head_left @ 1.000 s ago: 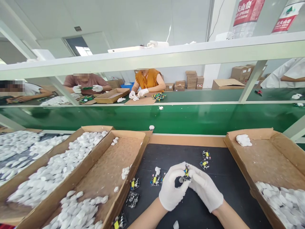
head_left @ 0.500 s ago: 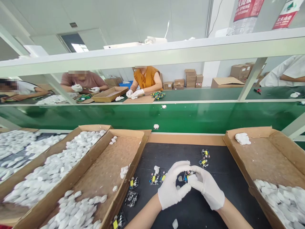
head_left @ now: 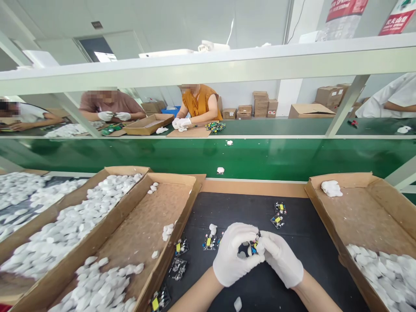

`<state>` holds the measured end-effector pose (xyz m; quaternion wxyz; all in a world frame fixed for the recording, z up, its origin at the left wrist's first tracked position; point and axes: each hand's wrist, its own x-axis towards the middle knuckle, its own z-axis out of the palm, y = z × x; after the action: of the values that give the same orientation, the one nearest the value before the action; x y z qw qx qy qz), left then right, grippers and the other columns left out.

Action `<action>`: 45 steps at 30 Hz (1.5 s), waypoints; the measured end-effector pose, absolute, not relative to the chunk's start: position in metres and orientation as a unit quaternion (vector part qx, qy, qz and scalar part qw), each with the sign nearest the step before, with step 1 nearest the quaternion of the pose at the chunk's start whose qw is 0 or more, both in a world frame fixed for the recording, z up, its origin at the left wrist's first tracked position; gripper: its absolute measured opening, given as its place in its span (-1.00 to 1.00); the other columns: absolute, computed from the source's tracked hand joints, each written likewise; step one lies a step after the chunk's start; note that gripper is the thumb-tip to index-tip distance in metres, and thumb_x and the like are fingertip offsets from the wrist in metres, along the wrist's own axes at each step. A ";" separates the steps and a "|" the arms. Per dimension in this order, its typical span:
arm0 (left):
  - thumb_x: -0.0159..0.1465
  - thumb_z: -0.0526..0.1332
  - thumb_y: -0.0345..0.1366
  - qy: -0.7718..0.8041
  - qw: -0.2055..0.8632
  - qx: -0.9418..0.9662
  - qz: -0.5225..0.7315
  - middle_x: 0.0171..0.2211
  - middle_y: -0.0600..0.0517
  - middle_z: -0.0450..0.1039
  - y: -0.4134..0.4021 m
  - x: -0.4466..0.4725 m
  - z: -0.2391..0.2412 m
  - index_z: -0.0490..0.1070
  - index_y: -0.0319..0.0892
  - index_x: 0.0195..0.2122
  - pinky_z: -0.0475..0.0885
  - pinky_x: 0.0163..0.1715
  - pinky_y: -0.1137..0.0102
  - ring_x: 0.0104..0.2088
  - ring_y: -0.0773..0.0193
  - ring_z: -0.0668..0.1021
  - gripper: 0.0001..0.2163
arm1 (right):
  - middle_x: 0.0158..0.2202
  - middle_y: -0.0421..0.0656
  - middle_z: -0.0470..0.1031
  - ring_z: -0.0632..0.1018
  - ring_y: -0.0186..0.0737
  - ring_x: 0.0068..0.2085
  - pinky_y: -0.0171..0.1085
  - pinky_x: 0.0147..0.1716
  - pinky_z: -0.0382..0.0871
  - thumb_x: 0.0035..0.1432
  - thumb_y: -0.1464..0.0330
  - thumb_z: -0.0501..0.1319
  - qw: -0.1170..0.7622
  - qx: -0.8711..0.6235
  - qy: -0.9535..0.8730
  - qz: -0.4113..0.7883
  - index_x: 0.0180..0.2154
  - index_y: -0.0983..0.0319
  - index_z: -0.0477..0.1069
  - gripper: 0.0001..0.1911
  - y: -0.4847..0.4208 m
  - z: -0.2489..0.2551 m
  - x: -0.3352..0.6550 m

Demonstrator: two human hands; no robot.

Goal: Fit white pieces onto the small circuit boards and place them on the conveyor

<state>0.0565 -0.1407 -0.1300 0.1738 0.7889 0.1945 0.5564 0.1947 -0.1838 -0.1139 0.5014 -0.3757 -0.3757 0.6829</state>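
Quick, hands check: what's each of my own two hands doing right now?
Left hand: closed, pinching a small circuit board between thumb and fingers.
Right hand: closed on the same board; can't tell if it grips anything else.

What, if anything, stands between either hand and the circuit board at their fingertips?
Only white gloves, visibly: the circuit board sits between the left hand and right hand, partly hidden by them.

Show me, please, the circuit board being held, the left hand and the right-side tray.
Held circuit board (head_left: 254, 248): head view, on its exposed components.
Left hand (head_left: 230, 255): head view, on the glove's middle.
Right-side tray (head_left: 364, 219): head view, on its bare floor.
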 end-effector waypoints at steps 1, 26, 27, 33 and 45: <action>0.02 0.32 -0.45 0.196 0.175 0.789 0.556 -0.26 -0.05 0.50 -0.141 0.057 -0.131 0.29 -0.12 -0.16 0.49 -0.25 0.18 -0.24 0.15 0.56 -0.64 | -0.54 -0.25 0.23 0.23 -0.34 -0.48 -0.33 -0.44 0.09 -0.01 0.05 0.26 0.492 -0.386 -0.386 0.678 -0.56 0.26 0.23 -0.57 -0.184 -0.113 0.195; 0.03 0.26 -0.43 0.234 0.239 0.797 0.502 -0.15 -0.08 0.38 -0.145 0.058 -0.141 0.22 -0.10 -0.10 0.45 -0.14 0.14 -0.12 0.13 0.48 -0.60 | -0.51 -0.18 0.37 0.37 -0.26 -0.41 -0.29 -0.37 0.24 -0.16 0.11 0.40 0.513 -0.326 -0.353 0.711 -0.44 0.30 0.42 -0.61 -0.187 -0.108 0.184; 0.03 0.27 -0.42 0.230 0.249 0.806 0.486 -0.12 -0.09 0.37 -0.144 0.057 -0.141 0.22 -0.09 -0.07 0.44 -0.11 0.13 -0.09 0.11 0.47 -0.57 | -0.51 -0.18 0.37 0.38 -0.26 -0.40 -0.28 -0.36 0.24 -0.14 0.12 0.38 0.513 -0.348 -0.378 0.688 -0.44 0.30 0.43 -0.62 -0.187 -0.109 0.185; -0.02 0.37 -0.31 0.192 0.289 0.854 0.389 -0.01 -0.13 0.32 -0.135 0.047 -0.130 0.21 -0.06 0.06 0.40 -0.03 0.09 0.02 0.03 0.41 -0.40 | -0.54 -0.24 0.33 0.30 -0.33 -0.50 -0.31 -0.46 0.20 -0.09 0.15 0.34 0.506 -0.458 -0.433 0.589 -0.41 0.28 0.40 -0.67 -0.185 -0.115 0.191; 0.02 0.34 -0.37 0.168 0.193 0.839 0.480 -0.24 -0.01 0.51 -0.136 0.053 -0.116 0.32 -0.05 -0.09 0.49 -0.19 0.25 -0.20 0.18 0.55 -0.59 | -0.55 -0.25 0.23 0.22 -0.33 -0.49 -0.32 -0.48 0.11 0.04 0.05 0.18 0.459 -0.402 -0.484 0.627 -0.50 0.24 0.22 -0.61 -0.184 -0.108 0.194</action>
<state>0.0529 -0.1364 -0.1160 0.1930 0.8391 0.1675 0.4801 0.1936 -0.1839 -0.1080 0.4594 -0.4018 -0.4837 0.6273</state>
